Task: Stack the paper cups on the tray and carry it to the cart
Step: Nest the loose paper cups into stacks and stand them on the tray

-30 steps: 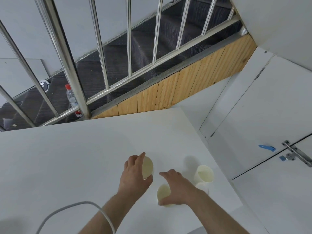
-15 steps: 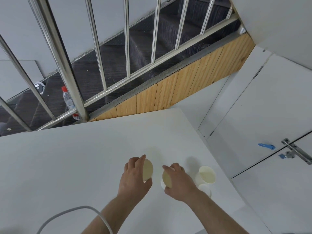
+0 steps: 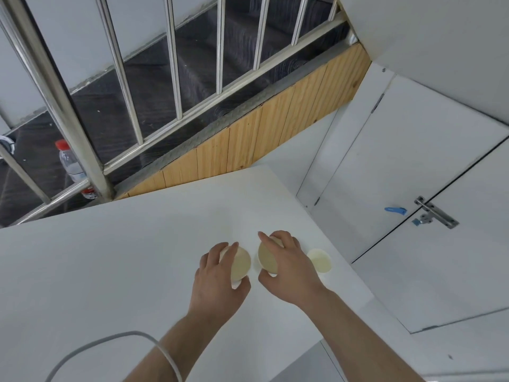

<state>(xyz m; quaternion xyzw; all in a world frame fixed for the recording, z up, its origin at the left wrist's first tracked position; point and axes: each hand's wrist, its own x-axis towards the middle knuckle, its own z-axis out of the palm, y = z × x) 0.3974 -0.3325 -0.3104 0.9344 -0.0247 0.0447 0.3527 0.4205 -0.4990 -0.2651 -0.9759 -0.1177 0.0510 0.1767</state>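
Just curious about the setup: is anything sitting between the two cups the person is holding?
No. In the head view, only bare white table shows between the left hand's cup and the right hand's cup.

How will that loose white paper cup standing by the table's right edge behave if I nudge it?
The open white paper cup looks empty and thin-walled, so it is probably very light and would likely slide or tip over easily. It stands upright near the white table edge, so a sideways push might knock it off. Squeezing would probably dent it.

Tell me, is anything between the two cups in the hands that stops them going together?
Nothing visible does. The left hand holds one cup, the right hand holds another cup, and only a bare gap of table separates them.
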